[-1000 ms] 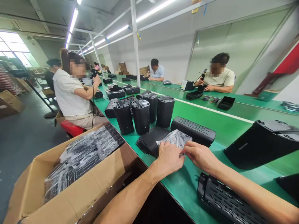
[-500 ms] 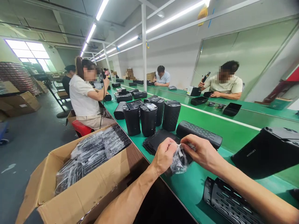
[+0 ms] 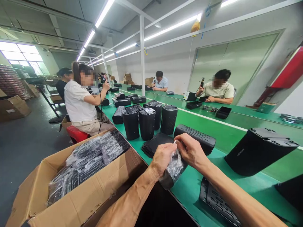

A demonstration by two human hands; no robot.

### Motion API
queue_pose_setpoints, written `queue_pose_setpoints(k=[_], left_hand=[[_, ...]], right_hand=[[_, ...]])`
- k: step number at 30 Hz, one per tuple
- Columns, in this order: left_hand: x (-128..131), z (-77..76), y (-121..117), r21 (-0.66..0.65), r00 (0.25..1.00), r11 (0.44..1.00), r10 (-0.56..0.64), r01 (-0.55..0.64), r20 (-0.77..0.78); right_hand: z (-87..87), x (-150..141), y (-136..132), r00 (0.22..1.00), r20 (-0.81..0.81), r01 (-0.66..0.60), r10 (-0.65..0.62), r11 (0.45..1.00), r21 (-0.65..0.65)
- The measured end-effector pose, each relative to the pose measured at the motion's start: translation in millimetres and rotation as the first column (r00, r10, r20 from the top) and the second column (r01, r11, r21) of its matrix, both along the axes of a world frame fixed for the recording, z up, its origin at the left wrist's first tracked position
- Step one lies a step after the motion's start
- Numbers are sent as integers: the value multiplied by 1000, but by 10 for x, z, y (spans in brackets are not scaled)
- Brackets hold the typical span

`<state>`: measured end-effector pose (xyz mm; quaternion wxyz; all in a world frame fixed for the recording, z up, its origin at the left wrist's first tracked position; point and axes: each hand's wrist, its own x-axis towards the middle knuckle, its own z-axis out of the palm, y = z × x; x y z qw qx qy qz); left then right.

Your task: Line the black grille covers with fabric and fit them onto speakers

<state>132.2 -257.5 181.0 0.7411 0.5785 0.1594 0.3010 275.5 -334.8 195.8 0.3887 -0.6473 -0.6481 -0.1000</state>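
Observation:
My left hand (image 3: 163, 159) and my right hand (image 3: 190, 149) meet over the near edge of the green bench. Both pinch the top of a clear plastic bag (image 3: 175, 165), and a small white bit shows between the fingertips. Under the crumpled film is a black part (image 3: 167, 182), mostly covered by the bag and my hands. A stack of flat black pieces (image 3: 152, 144) lies just beyond my left hand. Behind my right hand rests a black slotted housing (image 3: 199, 137) on its side.
Several black housings (image 3: 146, 126) stand upright farther along the bench. A larger lettered housing (image 3: 251, 154) leans at right, and perforated covers (image 3: 216, 201) lie under my right forearm. An open carton (image 3: 99, 195) of film-wrapped black parts is at left. Co-workers sit along the bench.
My hands have come closer together at the bag's top. The bagged part hangs lower and shows more of its black end. The whole view has turned slightly to the right.

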Motion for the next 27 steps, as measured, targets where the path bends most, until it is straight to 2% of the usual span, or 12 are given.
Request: queue_pose_setpoints(k=[4, 10, 14, 18, 21, 23, 24, 26, 27], left_hand=[[-56, -14, -15, -15, 998, 999, 51, -51, 30], [-146, -91, -189, 52, 989, 992, 109, -115, 105], [-340, -117, -312, 102, 981, 981, 157, -168, 111], [-810, -123, -415, 136, 979, 970, 199, -201, 34], [-1422, -217, -588, 173, 968, 961, 235, -217, -88], [-1890, -369, -791, 194, 952, 968, 204, -161, -227], [-2112, -470, -916, 179, 943, 979, 147, -96, -300], [-2479, -697, -1188, 93, 907, 993, -30, 76, -421], [-2611, -813, -1321, 41, 882, 986, -128, 164, -454]], right_hand=[[44, -77, -114, 992, -61, 111, -110, 994, 16], [3, -302, -337, 970, -80, 220, -228, 970, -104], [37, -380, -189, 975, -27, 217, -223, 966, -143], [-2, -649, -2, 984, -9, 174, -177, 976, -131], [-243, -1100, -116, 995, -55, 70, -78, 987, -144], [-499, -1443, -408, 992, -120, -57, 34, 981, -186], [-641, -1594, -613, 980, -168, -142, 106, 965, -220], [-927, -1817, -1100, 927, -286, -333, 244, 887, -320], [-1063, -1885, -1360, 889, -353, -422, 292, 823, -381]])
